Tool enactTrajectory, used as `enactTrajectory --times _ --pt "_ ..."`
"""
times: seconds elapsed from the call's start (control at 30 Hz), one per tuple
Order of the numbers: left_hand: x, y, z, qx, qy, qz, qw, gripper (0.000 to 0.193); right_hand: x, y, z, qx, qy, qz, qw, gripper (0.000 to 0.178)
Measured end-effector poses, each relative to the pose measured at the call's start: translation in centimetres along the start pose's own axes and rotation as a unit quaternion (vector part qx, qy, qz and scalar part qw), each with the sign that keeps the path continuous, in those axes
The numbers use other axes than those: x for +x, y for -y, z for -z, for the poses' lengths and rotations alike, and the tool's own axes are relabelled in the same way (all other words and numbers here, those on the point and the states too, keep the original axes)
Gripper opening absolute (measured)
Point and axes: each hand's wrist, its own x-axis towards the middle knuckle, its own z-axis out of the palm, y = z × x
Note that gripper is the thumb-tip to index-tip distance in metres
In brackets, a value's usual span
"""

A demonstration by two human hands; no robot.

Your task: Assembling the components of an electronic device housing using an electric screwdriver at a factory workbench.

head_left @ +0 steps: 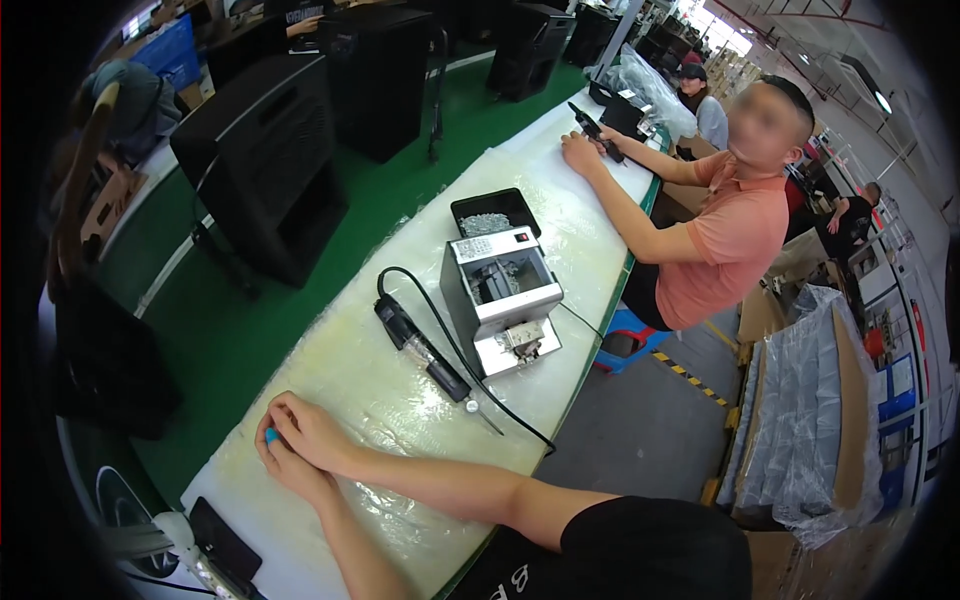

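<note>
Black electric screwdriver (pixel 428 356) between overlapping hands (pixel 312 436) (each grip unclear) and silver machine (pixel 462 290).

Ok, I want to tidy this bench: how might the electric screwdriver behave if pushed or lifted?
The electric screwdriver might roll when nudged, its body looking roughly cylindrical. It may slide easily on the glossy plastic sheet. When lifted, its black cable would probably bend and trail, judging by its loose curve.

L head cam, fisheye, looks dn. on bench (pixel 340 370) fr. above, pretty near.
</note>
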Motion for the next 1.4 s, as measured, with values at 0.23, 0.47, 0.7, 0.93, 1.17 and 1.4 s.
enactTrajectory --times 0.23,0.47,0.7,0.93,1.17,1.4 --pt "1.9 1.4 -1.6 -0.044 0.015 0.048 0.998 0.031 1.8 -1.3 -0.1 0.015 -0.054 -0.044 0.997 0.019" --pt "3.4 2.8 0.7 -0.065 0.059 0.109 0.990 0.030 1.8 -1.0 -1.0 0.009 -0.021 -0.028 0.999 0.017" --pt "6.3 4.5 2.0 -0.077 0.094 0.149 0.981 0.029 2.0 -2.1 -1.3 -0.004 -0.040 -0.038 0.998 0.015" --pt "6.3 4.8 2.6 -0.092 0.097 0.183 0.974 0.028 1.8 -1.1 -1.5 -0.004 -0.035 -0.071 0.997 0.014" --pt "6.6 6.1 3.4 -0.118 0.133 0.218 0.960 0.027 1.7 -1.8 -1.8 -0.020 -0.031 -0.062 0.997 0.015" --pt "5.9 6.5 3.5 -0.135 0.157 0.242 0.948 0.026 1.5 -1.7 -2.1 0.004 -0.027 -0.077 0.997 0.015"
